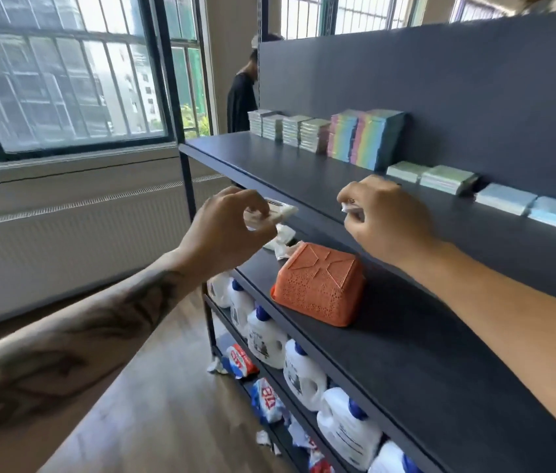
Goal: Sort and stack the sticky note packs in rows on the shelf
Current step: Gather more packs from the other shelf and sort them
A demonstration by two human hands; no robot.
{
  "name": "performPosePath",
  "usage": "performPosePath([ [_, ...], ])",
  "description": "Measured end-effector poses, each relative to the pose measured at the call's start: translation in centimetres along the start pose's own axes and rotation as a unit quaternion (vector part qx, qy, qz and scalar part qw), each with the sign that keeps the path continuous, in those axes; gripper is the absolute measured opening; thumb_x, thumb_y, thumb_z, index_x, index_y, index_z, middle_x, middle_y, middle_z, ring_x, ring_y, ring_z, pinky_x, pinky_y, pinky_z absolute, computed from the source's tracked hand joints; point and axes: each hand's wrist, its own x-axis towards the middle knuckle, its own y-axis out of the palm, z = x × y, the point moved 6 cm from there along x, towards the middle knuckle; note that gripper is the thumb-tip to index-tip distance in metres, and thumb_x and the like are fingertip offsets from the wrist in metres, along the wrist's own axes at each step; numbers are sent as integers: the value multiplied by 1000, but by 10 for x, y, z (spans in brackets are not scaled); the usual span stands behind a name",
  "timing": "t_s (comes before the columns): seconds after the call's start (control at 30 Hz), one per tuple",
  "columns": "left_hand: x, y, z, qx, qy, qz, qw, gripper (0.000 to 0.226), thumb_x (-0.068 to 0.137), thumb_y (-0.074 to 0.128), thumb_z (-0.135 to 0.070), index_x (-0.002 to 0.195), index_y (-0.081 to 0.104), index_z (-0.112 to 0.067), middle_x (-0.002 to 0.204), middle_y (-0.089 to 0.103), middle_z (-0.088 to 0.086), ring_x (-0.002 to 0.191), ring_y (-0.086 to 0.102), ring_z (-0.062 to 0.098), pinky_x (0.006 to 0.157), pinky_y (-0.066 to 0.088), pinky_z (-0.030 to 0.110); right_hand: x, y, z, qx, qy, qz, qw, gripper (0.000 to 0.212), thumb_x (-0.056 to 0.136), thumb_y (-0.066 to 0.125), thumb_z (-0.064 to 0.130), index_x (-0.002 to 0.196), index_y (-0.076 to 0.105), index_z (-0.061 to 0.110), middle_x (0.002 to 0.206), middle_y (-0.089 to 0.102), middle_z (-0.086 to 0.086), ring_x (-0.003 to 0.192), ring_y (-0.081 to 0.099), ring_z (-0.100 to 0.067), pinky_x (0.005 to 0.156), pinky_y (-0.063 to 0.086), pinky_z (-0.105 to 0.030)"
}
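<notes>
Head view: pack (275,215) between left-hand fingers (256,208).

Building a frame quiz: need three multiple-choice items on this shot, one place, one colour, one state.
1. Where is the orange basket?
A. floor
B. shelf below the sticky note packs
C. top shelf

2. The tallest stacks are:
A. rainbow-striped
B. black
C. red

3. The left hand:
A. hangs empty
B. presses the basket
C. holds a small white pack

Answers: B, it sits upside down one level under the packs; A, the pastel-banded stacks rise highest; C, its fingers curl round the pack.
</notes>
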Motion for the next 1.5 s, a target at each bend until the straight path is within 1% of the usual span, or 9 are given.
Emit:
performPosePath([
  [0.33, 140, 137, -41, -57, 125, 148, 979, 16, 88, 74, -44, 100, 72, -34, 107, 64, -9, 95, 59, 16, 81, 48, 32, 13, 21, -126, -75, 116, 90, 986, 23, 93, 58, 18, 112, 67, 27, 115, 63, 1, 109, 60, -26, 80, 51, -39],
  [0.43, 171, 177, -57, -50, 191, 217, 956, 16, 89, 73, -42, 103, 71, -37, 110, 65, -10, 100, 61, 16, 85, 54, 36, 11, 24, -150, -32, 165, 104, 980, 24, 89, 60, 21, 110, 66, 32, 114, 62, 3, 105, 61, -24, 87, 54, -44],
  [0.57, 211, 215, -72, -83, 256, 274, 924, 20, 79, 72, -43, 99, 71, -41, 103, 68, -12, 97, 65, 17, 86, 55, 35, 8, 18, -162, 12, 234, 114, 965, 32, 82, 64, 22, 113, 68, 31, 113, 61, 7, 104, 58, -13, 95, 49, -35],
  [0.67, 234, 236, -78, -103, 313, 319, 888, 29, 68, 64, -46, 97, 69, -41, 101, 68, -13, 95, 65, 14, 81, 50, 28, 9, 18, -158, 20, 266, 124, 956, 36, 75, 60, 27, 109, 70, 33, 112, 60, 12, 103, 57, -7, 94, 48, -30],
  [0.9, 265, 263, -76, -138, 430, 392, 801, 44, 70, 59, -58, 110, 67, -40, 115, 63, -15, 105, 62, 12, 93, 53, 40, 19, 24, -151, 5, 332, 166, 928, 34, 75, 63, 29, 107, 69, 38, 118, 55, 21, 114, 53, -4, 98, 44, -27],
  [1.07, 274, 273, -66, -190, 454, 404, 771, 43, 77, 67, -62, 115, 64, -41, 117, 59, -18, 109, 62, 8, 95, 53, 38, 51, 21, -157, -11, 327, 123, 937, 29, 75, 65, 33, 103, 71, 34, 111, 62, 19, 110, 59, -6, 93, 48, -26],
  [1.23, 280, 278, -51, -192, 439, 366, 798, 61, 75, 63, -79, 123, 59, -42, 118, 58, -18, 105, 61, 7, 90, 54, 37, 77, 41, -184, -6, 329, 134, 935, 33, 76, 65, 39, 109, 70, 38, 112, 64, 25, 112, 56, 4, 98, 43, -20],
  [1.33, 278, 277, -48, -184, 451, 341, 804, 58, 78, 61, -77, 121, 62, -38, 115, 63, -17, 105, 61, 7, 89, 54, 36, 70, 45, -191, 18, 345, 158, 925, 39, 80, 73, 43, 118, 69, 42, 119, 64, 32, 118, 55, 9, 104, 44, -23],
  [1.5, 287, 282, -49, -245, 401, 342, 814, 47, 76, 64, -69, 107, 72, -36, 99, 69, -23, 93, 63, -2, 79, 46, 16, 57, 44, -189, -2, 347, 147, 926, 43, 79, 78, 46, 120, 65, 46, 119, 61, 38, 116, 50, 17, 96, 38, -9],
])
